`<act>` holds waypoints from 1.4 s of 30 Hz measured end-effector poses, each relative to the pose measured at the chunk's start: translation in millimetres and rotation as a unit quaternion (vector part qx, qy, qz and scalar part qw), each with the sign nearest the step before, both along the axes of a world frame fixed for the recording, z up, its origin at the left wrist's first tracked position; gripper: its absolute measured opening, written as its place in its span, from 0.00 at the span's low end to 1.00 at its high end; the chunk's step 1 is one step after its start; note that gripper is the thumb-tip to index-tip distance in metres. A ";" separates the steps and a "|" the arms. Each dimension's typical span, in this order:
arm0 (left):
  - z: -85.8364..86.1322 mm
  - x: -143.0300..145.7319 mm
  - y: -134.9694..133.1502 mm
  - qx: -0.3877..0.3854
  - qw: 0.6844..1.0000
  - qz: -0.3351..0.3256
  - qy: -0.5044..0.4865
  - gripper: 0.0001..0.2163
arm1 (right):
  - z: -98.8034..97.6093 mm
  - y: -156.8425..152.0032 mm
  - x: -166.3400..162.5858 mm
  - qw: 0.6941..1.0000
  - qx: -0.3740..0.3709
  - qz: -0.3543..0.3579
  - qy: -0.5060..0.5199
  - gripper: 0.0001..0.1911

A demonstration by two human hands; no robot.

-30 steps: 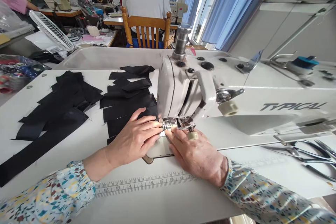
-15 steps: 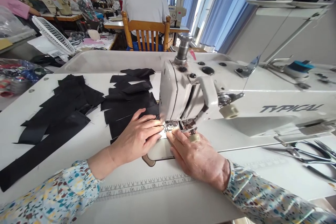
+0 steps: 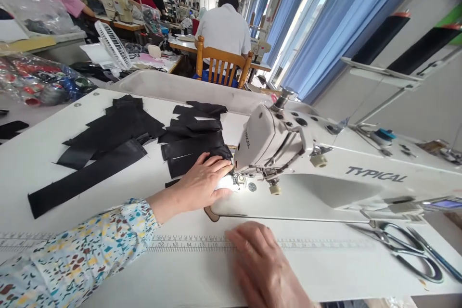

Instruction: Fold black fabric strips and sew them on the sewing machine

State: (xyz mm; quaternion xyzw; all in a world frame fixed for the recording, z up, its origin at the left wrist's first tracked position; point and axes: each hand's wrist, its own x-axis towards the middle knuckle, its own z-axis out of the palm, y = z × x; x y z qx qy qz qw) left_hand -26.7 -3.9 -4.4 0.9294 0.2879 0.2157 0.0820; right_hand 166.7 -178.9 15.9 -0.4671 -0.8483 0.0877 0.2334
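Observation:
My left hand (image 3: 204,182) lies palm down beside the needle area of a white sewing machine (image 3: 285,142). Its fingers are stretched out, their tips at the edge of a black fabric strip (image 3: 225,151) next to the presser foot (image 3: 236,179). The thumb points right over the light-coloured plate. Over the printed ruler (image 3: 187,244) nearer me is my right hand (image 3: 262,262), blurred, with thumb and fingers apart and nothing visible in it. Black fabric pieces (image 3: 191,137) are spread left of the machine head, and a second heap of black strips (image 3: 111,130) lies farther left.
Scissors (image 3: 407,245) rest at the table's right, beside a slim pointed tool (image 3: 435,252). Thread cones (image 3: 380,36) stand on a rack at upper right. A white fan (image 3: 112,45) and a bag of spools (image 3: 43,79) are left. A seated person (image 3: 224,29) works ahead.
My right hand has left the needle area and moved down toward me over the ruler. My left hand stays by the presser foot. The camera view has shifted and tilted.

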 end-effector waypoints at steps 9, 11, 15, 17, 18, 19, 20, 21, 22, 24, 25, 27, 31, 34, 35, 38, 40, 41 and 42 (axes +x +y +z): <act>-7.9 -4.9 9.8 0.007 0.999 0.053 0.000 0.26 | -37.1 -3.9 -3.8 0.990 0.120 -0.003 -0.072 0.20; -8.4 -4.4 9.7 0.004 0.999 0.047 -0.008 0.26 | -35.0 -3.6 -6.1 0.989 0.127 -0.001 -0.072 0.20; -5.4 -8.9 7.6 0.016 0.999 0.045 -0.026 0.26 | -28.6 -5.9 -9.4 0.991 0.116 -0.005 -0.064 0.20; -1.4 -16.1 4.2 0.024 0.998 0.051 -0.025 0.24 | -27.7 -8.0 -9.4 0.992 0.114 -0.004 -0.057 0.20; 1.2 -20.8 1.4 0.028 0.998 0.055 -0.023 0.22 | -27.9 -9.1 -9.0 0.992 0.112 -0.003 -0.054 0.20; 4.2 -25.9 -2.5 0.031 0.998 0.058 -0.021 0.21 | -28.3 -10.0 -8.6 0.993 0.108 -0.002 -0.052 0.20; 7.6 -31.1 -7.5 0.034 0.997 0.062 -0.018 0.19 | -28.6 -10.9 -8.3 0.993 0.103 0.000 -0.052 0.20; 11.6 -36.3 -13.9 0.038 0.997 0.066 -0.014 0.17 | -28.5 -11.8 -8.2 0.994 0.096 0.000 -0.050 0.21; 16.2 -41.1 -21.6 0.040 0.997 0.069 -0.010 0.15 | -27.7 -12.7 -8.3 0.995 0.087 0.002 -0.046 0.21; 27.3 -49.0 -40.3 0.029 0.998 0.063 -0.007 0.10 | -23.6 -15.6 -8.5 0.998 0.066 0.007 -0.021 0.21; 33.6 -51.8 -50.7 0.013 0.998 0.054 -0.005 0.08 | -20.5 -17.6 -7.9 0.999 0.053 0.006 0.001 0.20; 46.4 -54.7 -70.2 -0.034 0.999 0.027 0.005 0.05 | -13.8 -23.2 -2.4 0.998 0.027 -0.006 0.054 0.20; 62.3 -47.3 -87.6 -0.077 0.996 0.001 0.034 0.06 | -8.8 -34.1 37.1 0.992 -0.015 -0.062 0.104 0.20; 57.5 -36.3 -81.0 -0.064 0.997 0.014 0.031 0.08 | -10.7 -38.6 83.6 0.977 -0.019 -0.182 0.107 0.18; 52.7 -34.8 -77.5 -0.056 0.998 0.025 0.027 0.09 | -10.4 -39.8 98.2 0.968 -0.019 -0.224 0.111 0.18; 33.4 -47.2 -63.1 -0.038 0.995 0.090 0.009 0.13 | -6.3 -40.9 131.9 0.940 -0.010 -0.314 0.137 0.19; 22.1 -67.5 -50.7 -0.036 0.993 0.112 0.013 0.14 | -5.6 -42.2 146.8 0.931 0.002 -0.336 0.145 0.20; 18.9 -77.8 -46.2 -0.040 0.994 0.099 0.031 0.14 | -7.2 -45.4 152.6 0.927 0.006 -0.346 0.143 0.21; 18.1 -86.2 -44.4 -0.045 0.994 0.094 0.044 0.13 | -10.5 -51.2 157.9 0.925 0.012 -0.355 0.137 0.21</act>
